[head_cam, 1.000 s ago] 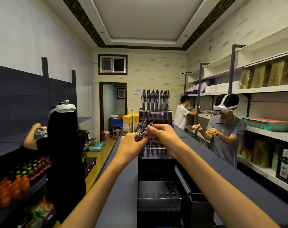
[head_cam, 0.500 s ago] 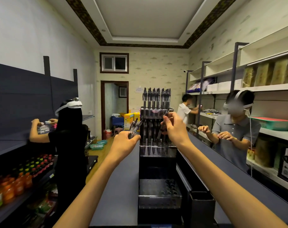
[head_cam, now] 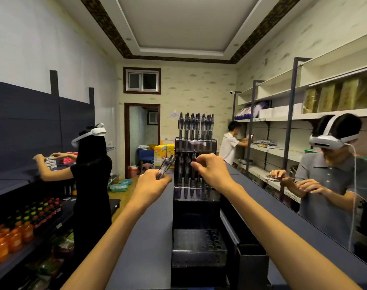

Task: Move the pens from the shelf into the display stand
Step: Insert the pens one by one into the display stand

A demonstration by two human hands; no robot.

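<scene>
A tiered black display stand (head_cam: 196, 214) stands on the grey shelf top (head_cam: 151, 233) straight ahead. Its top tier holds a row of upright pens (head_cam: 196, 126); the middle tier holds a few more. The lowest tier (head_cam: 199, 241) shows bare holes. My left hand (head_cam: 152, 182) grips a bundle of pens (head_cam: 167, 165) that slant up to the right, just left of the stand. My right hand (head_cam: 212, 170) pinches a single pen (head_cam: 193, 162) upright over the middle tier.
A person in black with a headset (head_cam: 90, 164) sorts small boxes at the left shelves, above bottled drinks (head_cam: 13, 237). Another person with a headset (head_cam: 333, 178) stands at the right shelves. A third person (head_cam: 230, 143) works farther back. A black bin (head_cam: 252, 262) sits by the stand.
My right hand left the bundle and carried one pen across to the stand, then came down to the middle tier. My left hand stayed left with the bundle.
</scene>
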